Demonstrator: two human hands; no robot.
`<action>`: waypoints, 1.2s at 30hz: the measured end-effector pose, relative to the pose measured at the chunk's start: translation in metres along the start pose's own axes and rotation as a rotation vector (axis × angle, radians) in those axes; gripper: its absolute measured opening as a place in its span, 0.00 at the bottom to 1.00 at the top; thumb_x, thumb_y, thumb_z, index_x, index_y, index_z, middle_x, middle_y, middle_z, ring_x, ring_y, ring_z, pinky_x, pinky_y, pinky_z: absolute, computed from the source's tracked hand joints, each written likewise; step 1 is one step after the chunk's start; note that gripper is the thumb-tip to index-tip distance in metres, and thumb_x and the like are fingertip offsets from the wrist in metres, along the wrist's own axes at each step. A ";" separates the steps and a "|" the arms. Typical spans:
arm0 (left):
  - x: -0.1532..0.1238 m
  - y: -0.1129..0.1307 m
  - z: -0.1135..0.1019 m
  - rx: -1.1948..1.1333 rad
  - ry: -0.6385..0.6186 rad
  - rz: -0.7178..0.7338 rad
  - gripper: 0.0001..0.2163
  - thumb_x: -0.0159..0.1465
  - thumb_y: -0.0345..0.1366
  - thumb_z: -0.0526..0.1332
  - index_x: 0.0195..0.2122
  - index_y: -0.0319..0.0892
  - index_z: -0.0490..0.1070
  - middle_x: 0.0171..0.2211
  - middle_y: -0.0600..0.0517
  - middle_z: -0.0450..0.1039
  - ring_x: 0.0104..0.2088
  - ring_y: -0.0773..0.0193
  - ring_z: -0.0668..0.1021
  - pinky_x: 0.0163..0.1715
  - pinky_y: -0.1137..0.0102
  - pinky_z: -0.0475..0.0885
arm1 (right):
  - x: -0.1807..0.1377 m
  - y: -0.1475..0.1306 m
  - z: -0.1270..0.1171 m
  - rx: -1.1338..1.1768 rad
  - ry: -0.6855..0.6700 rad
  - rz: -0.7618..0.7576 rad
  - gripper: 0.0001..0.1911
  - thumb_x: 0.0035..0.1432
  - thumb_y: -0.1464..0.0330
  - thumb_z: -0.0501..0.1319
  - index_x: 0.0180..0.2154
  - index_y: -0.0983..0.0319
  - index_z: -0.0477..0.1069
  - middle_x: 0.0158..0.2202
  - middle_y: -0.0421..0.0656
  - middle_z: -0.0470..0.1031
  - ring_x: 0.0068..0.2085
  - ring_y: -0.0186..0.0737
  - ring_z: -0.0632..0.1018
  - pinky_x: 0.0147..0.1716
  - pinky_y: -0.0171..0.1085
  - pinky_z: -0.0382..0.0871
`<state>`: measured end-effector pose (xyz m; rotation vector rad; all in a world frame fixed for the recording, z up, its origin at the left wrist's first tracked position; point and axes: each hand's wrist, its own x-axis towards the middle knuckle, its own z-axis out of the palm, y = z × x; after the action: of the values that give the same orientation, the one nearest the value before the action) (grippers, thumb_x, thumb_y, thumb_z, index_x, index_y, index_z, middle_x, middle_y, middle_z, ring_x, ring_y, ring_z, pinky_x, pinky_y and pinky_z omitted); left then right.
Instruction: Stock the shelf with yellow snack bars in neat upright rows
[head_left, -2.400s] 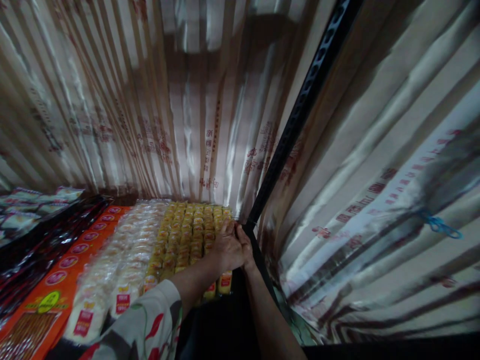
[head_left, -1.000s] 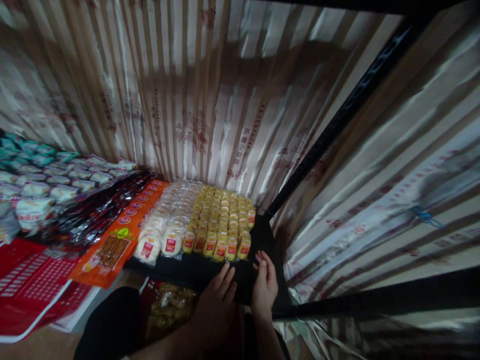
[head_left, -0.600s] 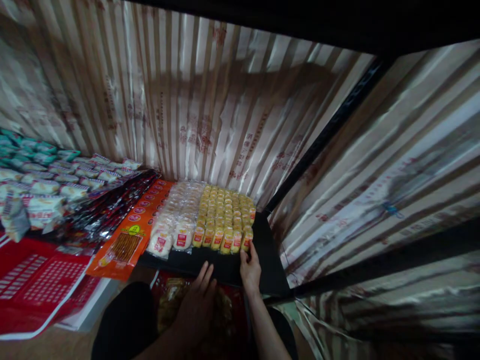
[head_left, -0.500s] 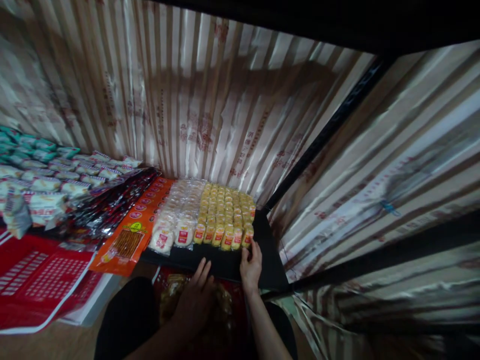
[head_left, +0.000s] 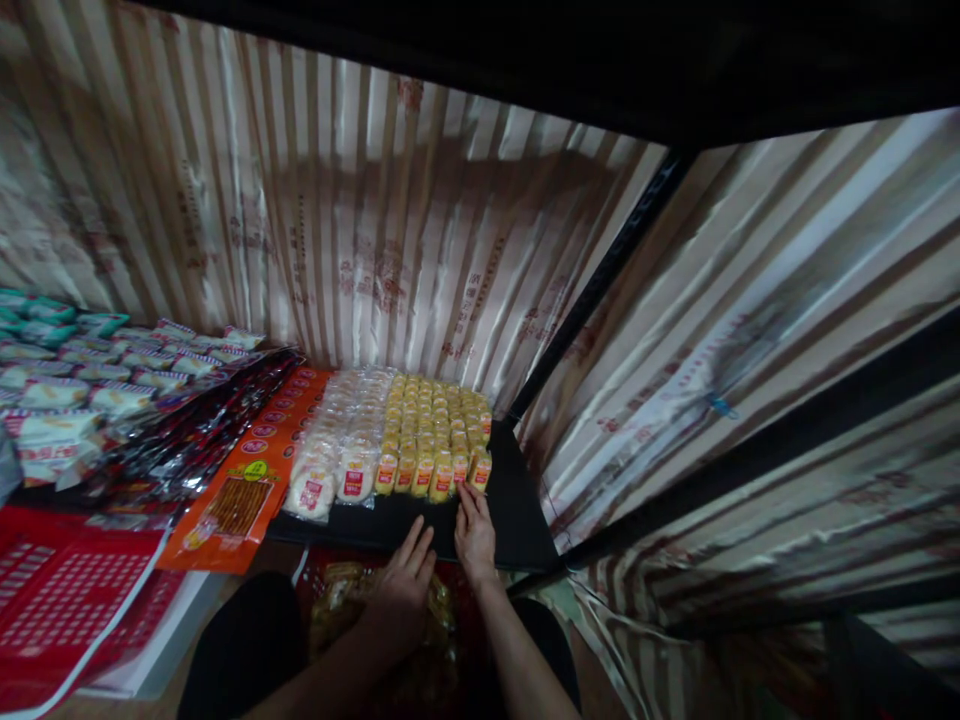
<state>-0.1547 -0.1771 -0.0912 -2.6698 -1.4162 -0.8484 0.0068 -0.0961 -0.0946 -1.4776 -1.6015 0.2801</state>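
Rows of small yellow wrapped snack packets [head_left: 441, 425] with red labels stand on a black shelf [head_left: 517, 505]. My right hand [head_left: 476, 535] reaches to the front of these rows, its fingers stretched out and their tips touching the lower front near the right end. No packet shows within its grip. My left hand [head_left: 405, 590] lies at the shelf's front edge with fingers extended, over a red basket [head_left: 311, 570] between my knees. More yellow wrapped packets [head_left: 337, 600] lie in that basket, partly hidden by my left hand and forearm.
Clear bags of white round crackers [head_left: 311, 490] stand left of the yellow rows. Beyond them are an orange snack bag [head_left: 232, 500], dark red packets [head_left: 187, 430] and white packets [head_left: 60, 430]. Another red basket [head_left: 75, 590] sits low at left. A black post [head_left: 592, 290] rises behind the shelf's right corner.
The view has turned slightly to the right. My right hand has shifted a little left along the front row, away from the rightmost packet. My left hand stays near the shelf edge.
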 end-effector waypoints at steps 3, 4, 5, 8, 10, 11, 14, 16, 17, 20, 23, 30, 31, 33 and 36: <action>0.012 -0.003 0.018 0.011 0.039 0.067 0.16 0.62 0.24 0.47 0.45 0.35 0.71 0.54 0.41 0.67 0.61 0.54 0.60 0.51 0.61 0.69 | -0.001 0.001 -0.001 0.041 -0.011 0.033 0.21 0.57 0.68 0.48 0.49 0.60 0.71 0.49 0.49 0.70 0.53 0.43 0.70 0.54 0.44 0.63; 0.017 -0.004 0.025 0.010 0.048 0.082 0.16 0.62 0.25 0.47 0.45 0.35 0.72 0.53 0.41 0.68 0.60 0.54 0.61 0.51 0.61 0.70 | -0.001 0.001 -0.001 0.055 -0.009 0.045 0.21 0.57 0.68 0.48 0.48 0.60 0.71 0.49 0.49 0.71 0.52 0.43 0.70 0.54 0.44 0.63; 0.022 -0.005 0.032 0.008 0.055 0.091 0.16 0.63 0.26 0.47 0.44 0.36 0.72 0.52 0.41 0.69 0.60 0.54 0.62 0.51 0.60 0.69 | -0.001 0.002 -0.001 0.068 -0.008 0.054 0.21 0.56 0.68 0.48 0.48 0.60 0.72 0.48 0.49 0.71 0.52 0.43 0.71 0.54 0.44 0.64; 0.039 -0.008 0.048 0.018 0.048 0.109 0.16 0.63 0.29 0.48 0.47 0.36 0.71 0.53 0.41 0.68 0.59 0.55 0.63 0.54 0.59 0.66 | -0.002 0.005 -0.001 0.101 -0.007 0.059 0.20 0.56 0.68 0.47 0.46 0.62 0.72 0.48 0.50 0.72 0.51 0.43 0.71 0.52 0.45 0.66; 0.049 -0.010 0.056 0.053 0.039 0.120 0.16 0.64 0.31 0.48 0.49 0.35 0.70 0.53 0.42 0.68 0.59 0.56 0.64 0.55 0.60 0.64 | -0.002 0.008 0.000 0.117 0.045 0.061 0.19 0.56 0.68 0.48 0.44 0.63 0.72 0.47 0.51 0.72 0.50 0.44 0.72 0.50 0.45 0.67; 0.054 -0.010 0.060 0.076 0.036 0.130 0.17 0.65 0.31 0.47 0.50 0.35 0.69 0.53 0.42 0.68 0.58 0.57 0.65 0.56 0.60 0.64 | -0.002 0.010 0.000 0.127 0.086 0.068 0.18 0.56 0.68 0.48 0.43 0.63 0.72 0.45 0.52 0.72 0.49 0.44 0.73 0.49 0.46 0.68; 0.065 -0.007 0.069 0.128 0.021 0.148 0.18 0.66 0.32 0.45 0.51 0.34 0.67 0.53 0.42 0.68 0.57 0.57 0.66 0.57 0.61 0.60 | -0.003 0.016 -0.001 0.197 0.184 0.103 0.14 0.57 0.67 0.48 0.39 0.64 0.70 0.43 0.52 0.71 0.46 0.43 0.73 0.43 0.44 0.72; 0.071 -0.004 0.075 0.140 0.011 0.135 0.18 0.66 0.34 0.46 0.53 0.34 0.67 0.53 0.42 0.68 0.57 0.56 0.66 0.57 0.59 0.58 | -0.004 0.018 -0.002 0.249 0.197 0.117 0.13 0.57 0.67 0.49 0.38 0.63 0.69 0.44 0.52 0.70 0.46 0.43 0.73 0.39 0.42 0.73; 0.074 -0.002 0.078 0.142 0.009 0.121 0.18 0.66 0.35 0.46 0.53 0.35 0.66 0.53 0.42 0.69 0.57 0.55 0.66 0.57 0.58 0.58 | -0.004 0.019 -0.003 0.263 0.202 0.123 0.13 0.57 0.67 0.49 0.38 0.63 0.69 0.44 0.51 0.70 0.46 0.43 0.72 0.40 0.41 0.73; 0.079 0.005 0.083 0.155 0.006 0.045 0.18 0.66 0.35 0.47 0.52 0.36 0.67 0.53 0.42 0.68 0.55 0.54 0.68 0.54 0.58 0.60 | -0.005 0.019 -0.004 0.273 0.233 0.153 0.12 0.57 0.66 0.50 0.38 0.62 0.69 0.45 0.50 0.69 0.48 0.44 0.71 0.42 0.43 0.71; 0.081 0.012 0.083 0.185 -0.044 -0.008 0.17 0.66 0.33 0.46 0.52 0.35 0.67 0.54 0.41 0.67 0.55 0.54 0.68 0.51 0.60 0.64 | -0.006 0.019 -0.006 0.292 0.241 0.170 0.13 0.58 0.65 0.50 0.39 0.62 0.69 0.46 0.51 0.69 0.49 0.45 0.71 0.44 0.44 0.70; 0.086 0.019 0.077 0.215 -0.093 -0.089 0.18 0.67 0.32 0.44 0.54 0.34 0.65 0.56 0.38 0.64 0.56 0.53 0.67 0.49 0.60 0.65 | -0.008 0.022 -0.009 0.322 0.230 0.197 0.14 0.58 0.64 0.51 0.41 0.63 0.69 0.48 0.52 0.69 0.50 0.45 0.70 0.46 0.45 0.68; 0.086 0.019 0.077 0.217 -0.088 -0.096 0.19 0.67 0.31 0.44 0.54 0.33 0.64 0.56 0.38 0.64 0.56 0.53 0.67 0.49 0.60 0.65 | -0.007 0.020 -0.010 0.331 0.234 0.193 0.14 0.59 0.63 0.51 0.40 0.63 0.69 0.48 0.52 0.69 0.50 0.45 0.71 0.46 0.45 0.68; 0.085 0.017 0.078 0.219 -0.069 -0.096 0.19 0.67 0.32 0.44 0.56 0.34 0.63 0.57 0.39 0.63 0.57 0.54 0.65 0.50 0.62 0.64 | -0.001 0.013 -0.016 0.330 0.215 0.164 0.14 0.59 0.64 0.51 0.41 0.62 0.70 0.48 0.52 0.69 0.50 0.45 0.71 0.47 0.45 0.68; 0.082 0.015 0.082 0.224 -0.026 -0.051 0.20 0.67 0.34 0.44 0.58 0.33 0.60 0.58 0.39 0.60 0.59 0.52 0.62 0.51 0.61 0.63 | 0.019 0.001 -0.026 0.256 0.175 0.089 0.14 0.59 0.65 0.50 0.42 0.62 0.70 0.48 0.50 0.71 0.51 0.44 0.71 0.52 0.47 0.63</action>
<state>-0.0686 -0.1031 -0.1202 -2.4975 -1.4928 -0.6174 0.0290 -0.0891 -0.0719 -1.3381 -1.3105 0.3814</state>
